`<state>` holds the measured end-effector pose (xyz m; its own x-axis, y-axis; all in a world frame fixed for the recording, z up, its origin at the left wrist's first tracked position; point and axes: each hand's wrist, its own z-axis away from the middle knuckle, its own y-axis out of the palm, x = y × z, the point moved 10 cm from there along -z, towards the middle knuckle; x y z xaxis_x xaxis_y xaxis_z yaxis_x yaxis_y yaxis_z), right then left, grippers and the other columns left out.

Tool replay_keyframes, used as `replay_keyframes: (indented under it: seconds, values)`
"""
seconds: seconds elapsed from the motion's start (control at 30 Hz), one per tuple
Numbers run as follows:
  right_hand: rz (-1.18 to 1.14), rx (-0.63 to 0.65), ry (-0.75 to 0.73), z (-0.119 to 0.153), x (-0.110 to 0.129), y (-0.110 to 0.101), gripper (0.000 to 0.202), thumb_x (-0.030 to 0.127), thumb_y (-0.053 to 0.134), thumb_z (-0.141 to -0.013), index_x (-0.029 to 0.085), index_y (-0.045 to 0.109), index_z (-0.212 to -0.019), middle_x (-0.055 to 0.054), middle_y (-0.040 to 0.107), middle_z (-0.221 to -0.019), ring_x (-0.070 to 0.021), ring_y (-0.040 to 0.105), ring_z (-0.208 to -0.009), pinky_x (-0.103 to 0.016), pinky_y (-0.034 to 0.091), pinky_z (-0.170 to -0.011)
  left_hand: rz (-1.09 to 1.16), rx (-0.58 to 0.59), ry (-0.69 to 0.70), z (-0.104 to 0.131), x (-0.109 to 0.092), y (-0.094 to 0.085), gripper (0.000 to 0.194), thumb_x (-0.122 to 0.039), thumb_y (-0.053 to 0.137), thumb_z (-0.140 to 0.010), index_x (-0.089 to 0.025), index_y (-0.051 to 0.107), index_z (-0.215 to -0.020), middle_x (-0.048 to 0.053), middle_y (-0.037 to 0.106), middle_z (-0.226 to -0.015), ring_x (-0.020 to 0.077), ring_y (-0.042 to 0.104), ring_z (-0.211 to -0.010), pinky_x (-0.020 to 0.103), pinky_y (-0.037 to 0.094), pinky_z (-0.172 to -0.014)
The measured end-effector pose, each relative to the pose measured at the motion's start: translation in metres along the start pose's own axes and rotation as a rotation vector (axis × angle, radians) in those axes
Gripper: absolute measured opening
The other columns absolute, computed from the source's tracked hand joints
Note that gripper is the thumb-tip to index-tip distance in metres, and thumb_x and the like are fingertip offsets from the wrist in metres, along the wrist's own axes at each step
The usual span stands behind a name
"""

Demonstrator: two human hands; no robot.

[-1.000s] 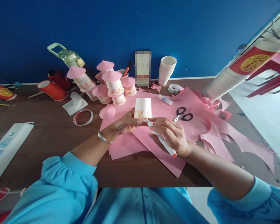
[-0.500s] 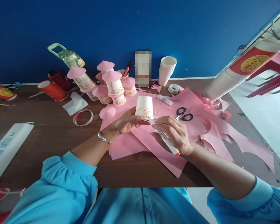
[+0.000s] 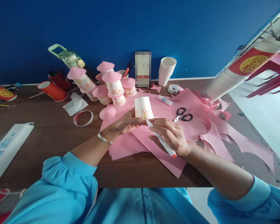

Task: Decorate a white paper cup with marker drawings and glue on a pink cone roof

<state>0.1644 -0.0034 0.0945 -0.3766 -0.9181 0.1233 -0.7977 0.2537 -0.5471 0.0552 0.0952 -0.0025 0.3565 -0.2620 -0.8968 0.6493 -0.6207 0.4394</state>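
My left hand (image 3: 128,122) holds an upside-down white paper cup (image 3: 142,105) by its lower rim, with orange flowers and green marks drawn near that rim. A white marker with an orange end (image 3: 164,143) is gripped in my right hand (image 3: 171,133), its tip at the cup's lower edge. Beneath both hands lie overlapping sheets of pink paper (image 3: 128,146). To the left stand several decorated cups with pink cone tops, some stacked, such as the front one (image 3: 115,87). A loose pink cone (image 3: 107,113) rests beside them.
Black-handled scissors (image 3: 184,114), a glue stick (image 3: 165,100) and a tape roll (image 3: 174,89) lie right of the cup. White cups (image 3: 167,71) and a phone (image 3: 143,68) stand at the blue wall. A power strip (image 3: 10,149) and tape ring (image 3: 83,118) are left.
The cup has turned and tilted slightly in my left hand. My right hand has shifted a little to the left with the marker.
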Motion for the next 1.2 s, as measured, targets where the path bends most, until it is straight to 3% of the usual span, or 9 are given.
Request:
replay_keyframes:
  seconds: [0.2,0.37,0.57,0.9,1.1,1.2]
  values:
    - [0.023,-0.027,0.018,-0.001,-0.003,-0.007,0.033,0.020,0.069,-0.102,0.017,0.062,-0.134,-0.012,0.078,-0.106,-0.0258,0.080,-0.101,-0.037,0.069,-0.079,0.068,-0.011,-0.005,0.000,0.002,-0.004,0.030,-0.034,0.084,-0.088,-0.024,0.074,-0.115,0.008,0.078,-0.106,0.0222,0.078,-0.095,0.034,0.063,-0.089]
    - [0.030,-0.025,0.013,-0.003,-0.003,-0.007,0.031,0.017,0.069,-0.101,0.014,0.062,-0.131,-0.013,0.077,-0.104,-0.0253,0.078,-0.097,-0.037,0.068,-0.078,0.032,-0.012,-0.017,0.001,0.001,-0.005,0.031,-0.032,0.085,-0.085,-0.020,0.076,-0.113,0.010,0.078,-0.107,0.0210,0.076,-0.091,0.033,0.063,-0.083]
    - [0.021,-0.023,0.002,-0.005,-0.001,-0.006,0.026,0.016,0.071,-0.100,0.013,0.064,-0.125,-0.013,0.076,-0.103,-0.0242,0.077,-0.096,-0.035,0.067,-0.079,-0.011,-0.067,-0.036,0.006,-0.004,0.000,0.032,-0.028,0.092,-0.079,-0.018,0.074,-0.103,0.006,0.074,-0.097,0.0155,0.070,-0.086,0.026,0.061,-0.076]
    - [0.036,-0.027,0.014,-0.003,-0.003,-0.008,0.026,0.015,0.069,-0.100,0.016,0.063,-0.125,-0.009,0.077,-0.097,-0.0226,0.077,-0.086,-0.034,0.066,-0.072,-0.090,-0.023,-0.008,0.003,0.005,-0.011,0.035,-0.030,0.088,-0.083,-0.024,0.075,-0.115,0.008,0.076,-0.109,0.0243,0.074,-0.100,0.038,0.061,-0.092]
    - [0.021,-0.026,0.015,-0.004,-0.003,-0.008,0.032,0.014,0.070,-0.098,0.016,0.062,-0.129,-0.009,0.076,-0.095,-0.0224,0.077,-0.084,-0.033,0.066,-0.071,-0.069,-0.017,-0.012,0.002,0.002,-0.005,0.037,-0.028,0.086,-0.084,-0.026,0.074,-0.119,0.006,0.076,-0.109,0.0223,0.075,-0.104,0.036,0.061,-0.094]
    - [0.030,-0.023,0.018,-0.003,-0.003,-0.007,0.031,0.014,0.069,-0.099,0.016,0.062,-0.129,-0.009,0.077,-0.096,-0.0218,0.077,-0.083,-0.033,0.066,-0.072,-0.086,0.011,0.027,0.003,-0.002,-0.002,0.025,-0.032,0.084,-0.087,-0.023,0.077,-0.109,0.010,0.077,-0.112,0.0260,0.075,-0.110,0.036,0.062,-0.092]
